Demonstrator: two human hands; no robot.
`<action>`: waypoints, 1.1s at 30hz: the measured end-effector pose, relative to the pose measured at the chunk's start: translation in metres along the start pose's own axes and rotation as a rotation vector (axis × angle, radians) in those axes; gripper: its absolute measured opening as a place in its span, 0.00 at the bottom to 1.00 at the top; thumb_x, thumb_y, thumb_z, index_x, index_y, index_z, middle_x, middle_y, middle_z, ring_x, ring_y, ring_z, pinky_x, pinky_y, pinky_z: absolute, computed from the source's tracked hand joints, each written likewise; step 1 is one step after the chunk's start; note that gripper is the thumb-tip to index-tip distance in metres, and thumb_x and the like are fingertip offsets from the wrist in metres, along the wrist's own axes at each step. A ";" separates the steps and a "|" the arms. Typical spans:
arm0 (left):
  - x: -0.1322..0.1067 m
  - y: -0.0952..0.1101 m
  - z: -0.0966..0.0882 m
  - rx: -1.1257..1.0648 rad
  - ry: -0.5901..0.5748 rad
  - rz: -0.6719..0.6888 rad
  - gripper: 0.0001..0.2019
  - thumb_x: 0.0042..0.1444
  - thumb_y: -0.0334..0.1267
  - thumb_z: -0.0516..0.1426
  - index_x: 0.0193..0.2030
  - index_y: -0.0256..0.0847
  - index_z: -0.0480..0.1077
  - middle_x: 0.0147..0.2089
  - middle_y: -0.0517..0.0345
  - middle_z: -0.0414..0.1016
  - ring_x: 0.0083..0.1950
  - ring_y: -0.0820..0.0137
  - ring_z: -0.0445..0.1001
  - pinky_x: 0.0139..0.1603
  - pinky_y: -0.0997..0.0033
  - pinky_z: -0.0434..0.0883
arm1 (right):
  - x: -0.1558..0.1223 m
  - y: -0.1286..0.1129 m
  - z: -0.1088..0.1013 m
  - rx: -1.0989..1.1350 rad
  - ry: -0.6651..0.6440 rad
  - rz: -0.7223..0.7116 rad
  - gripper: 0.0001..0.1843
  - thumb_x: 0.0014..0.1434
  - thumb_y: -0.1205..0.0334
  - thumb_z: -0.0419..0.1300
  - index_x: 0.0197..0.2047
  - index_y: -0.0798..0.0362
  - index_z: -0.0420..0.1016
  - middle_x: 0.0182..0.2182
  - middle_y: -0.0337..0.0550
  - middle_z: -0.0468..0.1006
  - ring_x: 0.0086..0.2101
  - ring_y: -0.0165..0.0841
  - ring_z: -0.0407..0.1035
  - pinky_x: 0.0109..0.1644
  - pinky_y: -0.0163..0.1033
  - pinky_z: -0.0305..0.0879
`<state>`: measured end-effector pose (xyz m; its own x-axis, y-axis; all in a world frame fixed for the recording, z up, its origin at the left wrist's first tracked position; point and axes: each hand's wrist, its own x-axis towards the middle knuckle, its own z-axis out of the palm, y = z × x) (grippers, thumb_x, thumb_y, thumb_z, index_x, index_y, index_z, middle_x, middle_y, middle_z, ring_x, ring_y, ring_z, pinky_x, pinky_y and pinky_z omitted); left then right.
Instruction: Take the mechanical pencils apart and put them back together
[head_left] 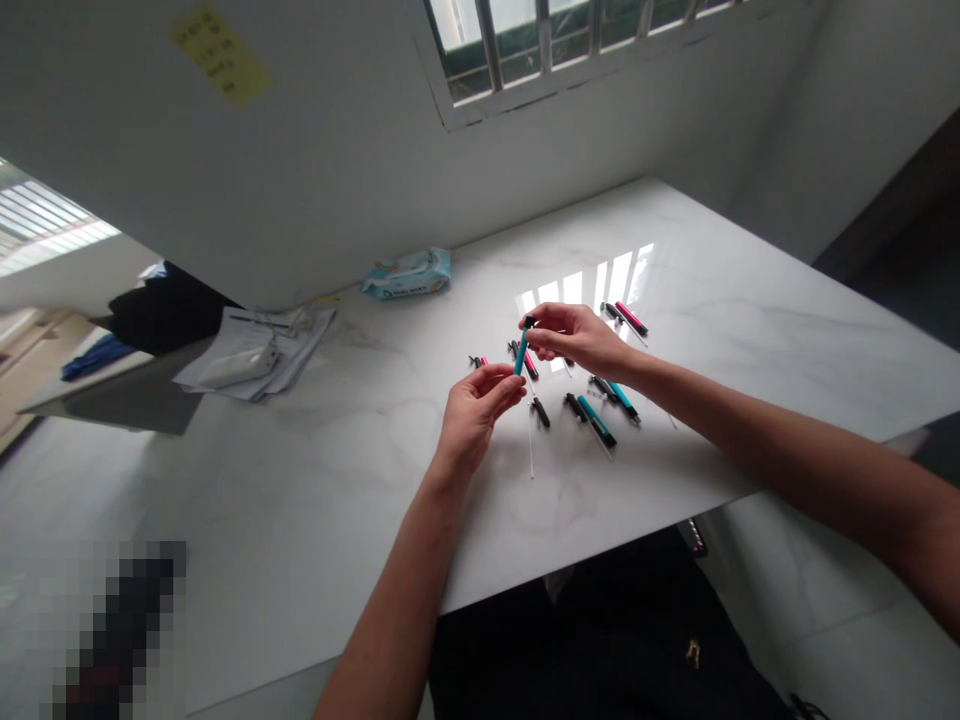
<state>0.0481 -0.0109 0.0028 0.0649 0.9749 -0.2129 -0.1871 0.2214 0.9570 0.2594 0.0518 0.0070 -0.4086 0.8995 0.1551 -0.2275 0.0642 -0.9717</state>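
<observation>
Currently L hand [481,402] & R hand [581,338] pinch 1 teal tube [521,354]; 2 teal-black tubes [595,417] on tbl [352,450] nearby.

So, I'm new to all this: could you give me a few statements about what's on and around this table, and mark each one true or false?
1. The left hand and right hand both hold one teal piece. True.
2. The yellow note lies flat on the table. False: it is up on the wall.
3. A light-blue packet lies on the table. True.
4. Every piece lying on the table is teal. False: a pink piece lies there too.
5. The papers are left of the packet in the picture. True.
</observation>
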 end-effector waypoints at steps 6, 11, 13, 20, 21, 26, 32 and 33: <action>-0.001 0.003 0.001 -0.070 0.026 -0.058 0.27 0.36 0.45 0.82 0.40 0.39 0.81 0.37 0.56 0.86 0.36 0.72 0.83 0.46 0.72 0.80 | -0.001 -0.003 0.002 0.050 0.016 -0.043 0.21 0.56 0.50 0.79 0.42 0.53 0.79 0.32 0.36 0.78 0.31 0.27 0.70 0.38 0.36 0.72; 0.001 0.004 -0.002 -0.120 0.038 -0.058 0.27 0.34 0.45 0.83 0.39 0.39 0.80 0.37 0.56 0.86 0.35 0.74 0.81 0.44 0.76 0.79 | 0.000 -0.003 0.004 0.090 0.019 -0.042 0.19 0.55 0.55 0.79 0.40 0.53 0.76 0.27 0.33 0.75 0.28 0.26 0.68 0.34 0.36 0.68; 0.002 0.004 -0.003 -0.133 0.038 -0.057 0.27 0.34 0.45 0.83 0.39 0.39 0.80 0.36 0.57 0.85 0.35 0.75 0.81 0.43 0.77 0.79 | 0.000 -0.002 0.005 0.086 0.010 -0.053 0.18 0.55 0.56 0.78 0.39 0.52 0.74 0.25 0.32 0.74 0.27 0.26 0.67 0.33 0.35 0.67; 0.002 0.005 -0.003 -0.148 0.017 -0.060 0.25 0.39 0.43 0.82 0.38 0.39 0.77 0.38 0.58 0.84 0.36 0.77 0.80 0.40 0.81 0.77 | -0.002 -0.010 0.001 -0.033 0.021 -0.138 0.14 0.57 0.58 0.74 0.40 0.53 0.76 0.28 0.34 0.75 0.29 0.28 0.68 0.35 0.37 0.67; 0.001 0.005 -0.003 -0.147 0.009 -0.060 0.24 0.40 0.43 0.82 0.37 0.39 0.76 0.38 0.58 0.84 0.35 0.78 0.80 0.40 0.81 0.77 | -0.002 -0.011 0.000 -0.053 0.015 -0.136 0.13 0.58 0.57 0.73 0.41 0.53 0.76 0.28 0.35 0.75 0.30 0.28 0.68 0.35 0.37 0.67; 0.000 0.007 -0.001 -0.133 -0.022 -0.072 0.24 0.43 0.42 0.80 0.44 0.42 0.77 0.38 0.60 0.83 0.35 0.77 0.80 0.41 0.78 0.77 | -0.004 -0.017 -0.001 -0.107 0.025 -0.137 0.12 0.59 0.57 0.71 0.41 0.54 0.78 0.29 0.35 0.75 0.30 0.28 0.68 0.34 0.37 0.67; 0.001 0.003 -0.007 0.124 -0.101 -0.018 0.20 0.50 0.46 0.75 0.46 0.39 0.80 0.39 0.55 0.83 0.37 0.71 0.82 0.45 0.70 0.79 | 0.000 -0.014 -0.007 -0.160 0.108 -0.168 0.09 0.57 0.61 0.69 0.37 0.51 0.73 0.31 0.38 0.79 0.32 0.31 0.74 0.37 0.39 0.70; 0.001 0.002 -0.009 0.194 -0.116 0.018 0.18 0.51 0.45 0.73 0.44 0.39 0.79 0.39 0.55 0.83 0.38 0.70 0.83 0.45 0.68 0.79 | 0.001 -0.013 -0.010 -0.206 0.130 -0.184 0.09 0.56 0.62 0.69 0.37 0.51 0.73 0.32 0.40 0.81 0.33 0.32 0.75 0.38 0.40 0.71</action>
<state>0.0390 -0.0090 0.0024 0.1780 0.9670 -0.1824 0.0022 0.1850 0.9827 0.2706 0.0561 0.0183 -0.2573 0.9116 0.3207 -0.0978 0.3056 -0.9471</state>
